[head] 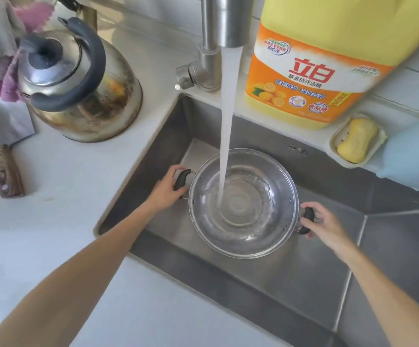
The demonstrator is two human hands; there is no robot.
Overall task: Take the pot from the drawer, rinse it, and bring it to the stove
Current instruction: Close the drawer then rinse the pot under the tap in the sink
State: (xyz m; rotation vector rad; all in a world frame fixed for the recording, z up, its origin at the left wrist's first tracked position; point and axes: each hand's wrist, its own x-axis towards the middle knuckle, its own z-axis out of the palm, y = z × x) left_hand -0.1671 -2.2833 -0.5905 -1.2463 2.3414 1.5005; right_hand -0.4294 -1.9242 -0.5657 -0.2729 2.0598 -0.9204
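A round steel pot (273, 236) with two black side handles sits low in the steel sink (291, 284). My left hand (168, 189) grips its left handle and my right hand (325, 225) grips its right handle. A thick stream of water (227, 126) runs from the steel tap (224, 21) straight into the pot, rippling over its bottom. The stove is not in view.
A stained steel kettle (78, 88) with a dark handle stands on the white counter to the left, cloths behind it. A cleaver with a wooden handle (6, 171) lies at the left edge. A yellow detergent jug (316, 61) and a soap dish (357, 140) stand behind the sink.
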